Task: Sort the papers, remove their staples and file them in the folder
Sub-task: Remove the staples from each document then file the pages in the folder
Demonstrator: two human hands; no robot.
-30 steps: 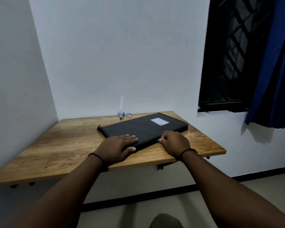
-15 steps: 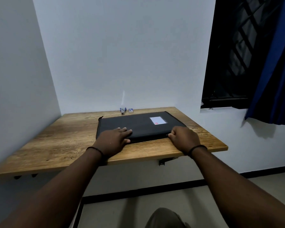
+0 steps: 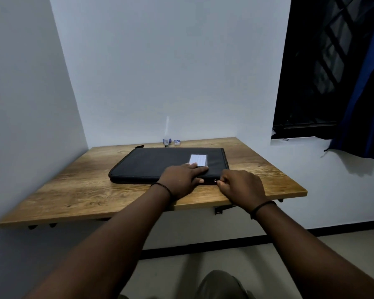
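A black zippered folder (image 3: 151, 164) with a white label (image 3: 198, 159) lies closed on the wooden table (image 3: 78, 190). My left hand (image 3: 181, 180) presses flat on its near right part, fingers straight and touching the label. My right hand (image 3: 241, 185) sits at the folder's near right corner, fingers curled, pinching the small metal zip pull (image 3: 215, 180). No papers are in sight.
A small blue stapler (image 3: 166, 142) and a little staple box (image 3: 177, 142) stand at the back of the table by the wall. White walls close in the left and back. A dark window with a blue curtain (image 3: 363, 100) is at the right.
The folder has been turned square to the table edge. My left hand slid right along it onto the label. My right hand went from resting at the corner to pinching the zip pull.
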